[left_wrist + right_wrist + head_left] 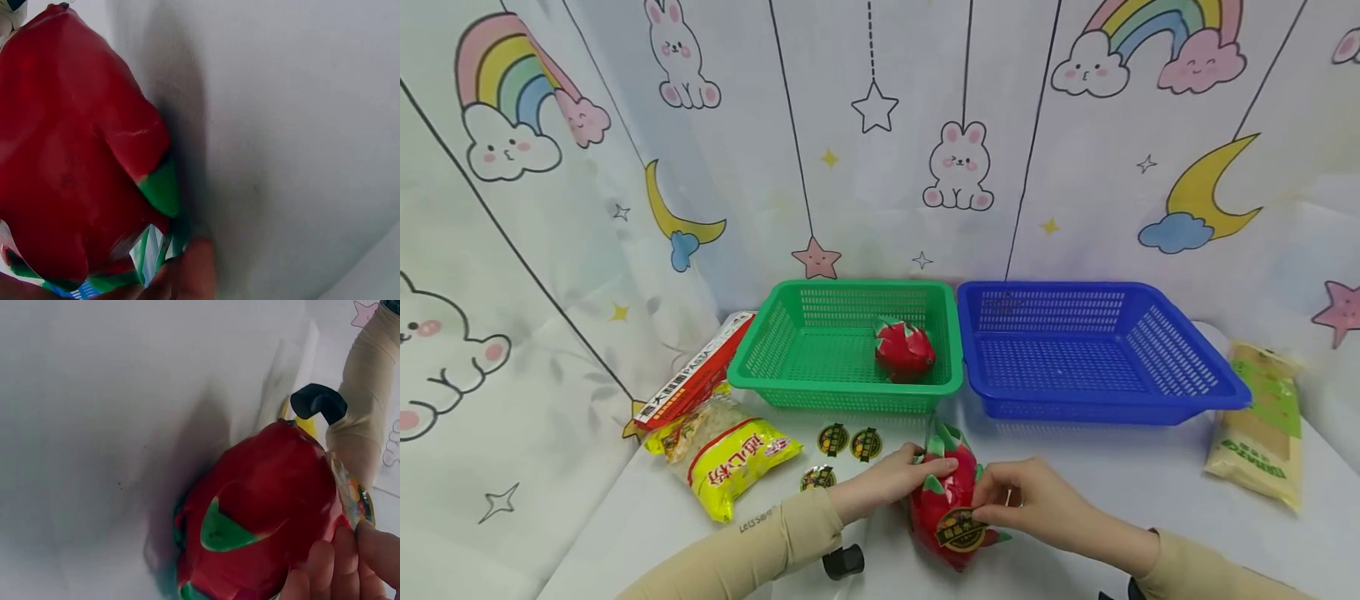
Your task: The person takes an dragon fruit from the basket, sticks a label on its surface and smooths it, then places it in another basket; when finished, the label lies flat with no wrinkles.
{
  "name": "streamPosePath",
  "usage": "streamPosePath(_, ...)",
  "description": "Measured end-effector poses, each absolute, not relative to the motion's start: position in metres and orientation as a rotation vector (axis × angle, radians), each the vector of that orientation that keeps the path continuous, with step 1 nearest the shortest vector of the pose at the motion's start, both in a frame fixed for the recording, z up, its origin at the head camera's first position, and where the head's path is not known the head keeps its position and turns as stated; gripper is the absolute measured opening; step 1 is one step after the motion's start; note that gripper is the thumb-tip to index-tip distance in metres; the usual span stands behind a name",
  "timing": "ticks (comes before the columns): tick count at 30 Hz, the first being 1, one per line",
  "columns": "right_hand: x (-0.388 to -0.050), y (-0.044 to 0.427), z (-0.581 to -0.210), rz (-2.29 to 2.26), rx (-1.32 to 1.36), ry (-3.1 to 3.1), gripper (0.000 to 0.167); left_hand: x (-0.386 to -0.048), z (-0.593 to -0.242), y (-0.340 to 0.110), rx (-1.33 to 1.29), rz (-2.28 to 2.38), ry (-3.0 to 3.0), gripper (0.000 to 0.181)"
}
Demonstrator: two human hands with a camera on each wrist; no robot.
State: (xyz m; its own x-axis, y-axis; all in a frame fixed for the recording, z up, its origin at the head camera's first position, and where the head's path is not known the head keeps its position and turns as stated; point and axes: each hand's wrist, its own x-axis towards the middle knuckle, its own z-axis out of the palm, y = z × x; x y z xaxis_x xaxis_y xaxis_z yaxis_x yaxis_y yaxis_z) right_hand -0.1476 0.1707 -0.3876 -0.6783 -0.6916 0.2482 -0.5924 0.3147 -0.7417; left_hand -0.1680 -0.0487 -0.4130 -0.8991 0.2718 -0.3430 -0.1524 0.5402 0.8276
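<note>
A red dragon fruit [946, 483] with green-tipped scales lies on the white table in front of the baskets. My left hand [891, 478] grips its upper part, the thumb across the top. Between thumb and fingers, my right hand [1037, 507] pinches the edge of a round black-and-gold sticker [957, 532], which lies against the fruit's lower front. In the right wrist view, the sticker [357, 497] appears edge-on beside the red skin. The left wrist view shows the dragon fruit [69, 137] close up, with fingertips [199, 269] at its leafy end.
Several round stickers [866, 444] lie left of my left hand. Behind stand a green basket [850, 387] holding another dragon fruit [904, 352] and a blue basket [1097, 410]. A yellow noodle bag [730, 458] and red pasta box [700, 367] lie left, a beige packet [1258, 425] right.
</note>
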Motion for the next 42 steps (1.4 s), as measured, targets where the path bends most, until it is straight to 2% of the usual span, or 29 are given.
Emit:
streamPosePath(5, -0.147, 0.167, -0.388, -1.262, -1.151, 2.447, 0.008, -0.166, -0.416, -0.047, 0.142, 1.352, 2.409, 0.081)
streamPosePath(9, -0.147, 0.166, -0.389, -1.223, -1.159, 2.457, 0.010, -0.166, -0.418, -0.047, 0.291, 1.459, 2.549, 0.074)
streamPosePath(13, -0.149, 0.165, -0.388, -1.186, -1.157, 2.458, 0.012, -0.167, -0.417, -0.049, 0.591, 1.561, 2.640, 0.047)
streamPosePath(16, -0.149, 0.165, -0.387, -1.184, -1.147, 2.450, 0.012, -0.165, -0.415, -0.051, 0.720, 1.541, 2.638, 0.026)
streamPosePath(23, -0.149, 0.166, -0.384, -1.204, -1.064, 2.414, 0.014, -0.159, -0.412, -0.057, 0.779, 1.366, 2.544, 0.040)
streamPosePath(28, -0.150, 0.166, -0.386, -1.184, -1.103, 2.448, 0.015, -0.156, -0.414, -0.061, 0.887, 1.161, 2.502, 0.088)
streamPosePath(31, -0.151, 0.167, -0.386, -1.136, -1.115, 2.502, 0.020, -0.155, -0.416, -0.062, 0.922, 1.136, 2.473, 0.101)
streamPosePath(36, -0.154, 0.169, -0.387, -1.089, -1.087, 2.538, 0.027, -0.156, -0.418, -0.064, 0.923, 1.165, 2.441, 0.098)
streamPosePath(42, -0.154, 0.166, -0.388, -1.105, -1.096, 2.555, 0.023, -0.157, -0.415, -0.064, 0.884, 1.209, 2.412, 0.078)
